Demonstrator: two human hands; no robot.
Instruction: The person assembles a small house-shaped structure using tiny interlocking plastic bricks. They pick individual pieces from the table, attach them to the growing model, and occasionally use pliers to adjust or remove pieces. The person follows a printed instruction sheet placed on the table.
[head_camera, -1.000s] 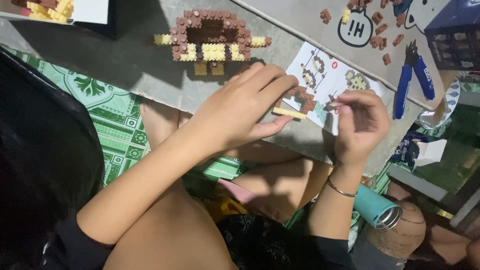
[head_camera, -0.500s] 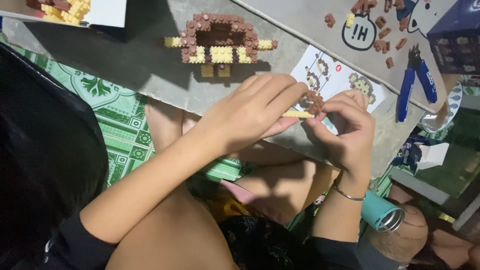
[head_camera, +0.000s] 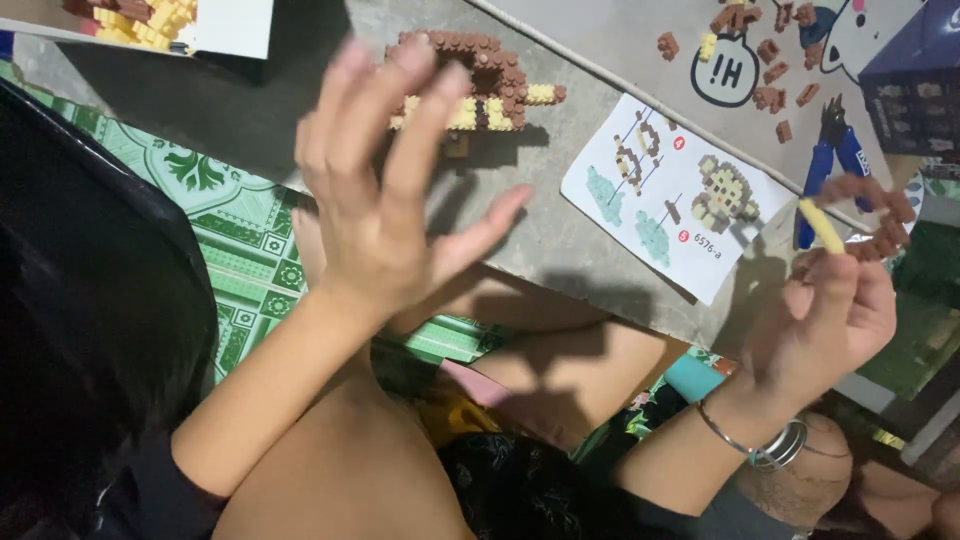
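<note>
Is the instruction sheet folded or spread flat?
Spread flat: the instruction sheet lies open on the grey tabletop, its diagrams face up, no fold visible.

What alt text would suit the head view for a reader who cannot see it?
The right hand holds up a small brown brick piece with a yellow strip, while the left hand is raised open and empty. On the grey surface beyond lie a brown and yellow brick model, an instruction sheet, loose bricks and blue pliers.

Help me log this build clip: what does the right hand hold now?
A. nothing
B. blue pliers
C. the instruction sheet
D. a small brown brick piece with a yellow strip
D: the right hand pinches a small brown brick piece with a yellow strip, raised off the table.
</note>
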